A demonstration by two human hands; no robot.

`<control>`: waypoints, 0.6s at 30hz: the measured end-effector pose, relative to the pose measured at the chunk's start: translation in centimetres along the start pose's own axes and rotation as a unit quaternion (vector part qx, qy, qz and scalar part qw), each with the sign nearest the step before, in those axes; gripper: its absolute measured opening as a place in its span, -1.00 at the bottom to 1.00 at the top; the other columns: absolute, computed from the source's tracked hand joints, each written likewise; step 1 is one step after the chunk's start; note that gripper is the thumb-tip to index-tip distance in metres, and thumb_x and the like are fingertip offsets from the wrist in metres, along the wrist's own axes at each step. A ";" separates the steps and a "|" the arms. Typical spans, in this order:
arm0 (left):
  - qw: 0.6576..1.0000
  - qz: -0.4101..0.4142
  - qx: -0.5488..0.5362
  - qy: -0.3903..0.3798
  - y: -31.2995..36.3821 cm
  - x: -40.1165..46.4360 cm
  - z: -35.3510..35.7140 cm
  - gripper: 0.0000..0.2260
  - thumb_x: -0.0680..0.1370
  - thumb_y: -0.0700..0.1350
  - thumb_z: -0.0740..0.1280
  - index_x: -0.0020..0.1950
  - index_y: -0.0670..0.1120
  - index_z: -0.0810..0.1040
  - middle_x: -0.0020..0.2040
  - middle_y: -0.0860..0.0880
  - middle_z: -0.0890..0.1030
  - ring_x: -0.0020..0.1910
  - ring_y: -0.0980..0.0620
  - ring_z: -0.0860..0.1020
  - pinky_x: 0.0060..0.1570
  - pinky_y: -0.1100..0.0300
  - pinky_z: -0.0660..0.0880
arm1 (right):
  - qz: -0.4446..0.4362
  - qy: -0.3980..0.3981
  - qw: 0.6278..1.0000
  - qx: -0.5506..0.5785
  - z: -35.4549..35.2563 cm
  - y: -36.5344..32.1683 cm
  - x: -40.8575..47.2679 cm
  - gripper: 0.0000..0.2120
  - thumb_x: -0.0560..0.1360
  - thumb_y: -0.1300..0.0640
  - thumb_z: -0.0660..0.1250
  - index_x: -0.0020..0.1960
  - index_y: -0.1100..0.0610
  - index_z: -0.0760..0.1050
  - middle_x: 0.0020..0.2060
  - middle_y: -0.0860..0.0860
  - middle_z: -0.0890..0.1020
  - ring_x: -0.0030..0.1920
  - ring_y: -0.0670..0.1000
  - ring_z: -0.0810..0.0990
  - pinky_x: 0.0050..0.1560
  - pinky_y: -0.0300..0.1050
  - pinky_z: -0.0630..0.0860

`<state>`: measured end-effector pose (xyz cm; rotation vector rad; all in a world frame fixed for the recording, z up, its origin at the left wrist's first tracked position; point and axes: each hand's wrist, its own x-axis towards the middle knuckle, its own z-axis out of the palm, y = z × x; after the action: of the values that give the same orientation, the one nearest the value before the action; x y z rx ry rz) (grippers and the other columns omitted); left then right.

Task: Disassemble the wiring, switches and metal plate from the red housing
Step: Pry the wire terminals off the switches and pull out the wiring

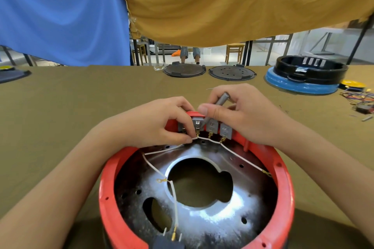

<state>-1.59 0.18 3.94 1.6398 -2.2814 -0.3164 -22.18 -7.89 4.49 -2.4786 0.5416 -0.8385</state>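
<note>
The round red housing stands open side up at the near edge of the table. A shiny metal plate with a large hole lies inside it. A row of grey switches sits at its far wall, joined by white wires with brass terminals. My left hand pinches the white wire just below the left switches. My right hand grips a grey metal tool whose tip points down between the switches.
Two dark round lids lie at the far table edge. A black ring on a blue base stands far right, with a heap of loose coloured wires beside it. Blue and yellow cloths hang behind.
</note>
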 end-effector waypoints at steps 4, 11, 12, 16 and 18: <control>1.000 -0.001 -0.005 0.000 0.1 0.0 0.0 -0.92 0.50 0.00 0.48 -0.03 0.16 0.70 0.16 0.19 0.47 0.12 0.18 0.52 0.21 0.17 0.43 | 0.022 0.005 0.999 0.028 0.2 -0.2 0.2 -0.64 0.52 -0.15 0.33 -0.24 0.14 0.56 -0.30 0.19 0.60 -0.22 0.17 0.55 -0.15 0.13 0.48; 1.000 -0.002 -0.012 -0.001 0.1 0.1 0.0 -0.92 0.50 0.00 0.47 -0.02 0.15 0.70 0.18 0.17 0.49 0.14 0.18 0.52 0.23 0.12 0.44 | 0.057 0.011 0.997 0.054 0.3 0.0 0.6 -0.64 0.57 -0.05 0.35 -0.25 0.21 0.56 -0.43 0.06 0.52 -0.41 -0.14 0.38 -0.34 -0.22 0.33; 1.000 -0.001 -0.013 -0.001 0.1 0.1 0.0 -0.92 0.50 0.00 0.47 -0.02 0.15 0.70 0.18 0.17 0.49 0.15 0.18 0.52 0.23 0.12 0.44 | 0.061 0.013 0.996 0.056 0.3 0.1 0.7 -0.64 0.57 -0.05 0.35 -0.25 0.21 0.56 -0.45 -0.02 0.49 -0.43 -0.17 0.37 -0.35 -0.28 0.31; 1.000 0.002 -0.021 0.000 0.0 0.1 0.0 -0.91 0.50 -0.02 0.48 -0.03 0.15 0.70 0.17 0.17 0.50 0.15 0.16 0.54 0.22 0.13 0.45 | 0.063 0.018 0.996 0.060 0.3 0.4 0.7 -0.65 0.57 -0.07 0.34 -0.26 0.17 0.55 -0.48 -0.12 0.53 -0.42 -0.16 0.43 -0.35 -0.29 0.37; 1.000 0.005 -0.022 0.004 0.0 0.1 0.1 -0.91 0.50 -0.02 0.48 -0.03 0.15 0.70 0.16 0.19 0.49 0.14 0.16 0.54 0.20 0.16 0.44 | 0.046 0.021 0.997 0.051 0.4 0.5 0.5 -0.68 0.56 -0.07 0.35 -0.27 0.11 0.54 -0.40 -0.03 0.59 -0.34 -0.05 0.53 -0.25 -0.10 0.51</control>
<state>-1.61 0.09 3.87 1.6059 -2.2602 -0.3539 -21.71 -8.41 4.17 -2.3310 0.6067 -0.8614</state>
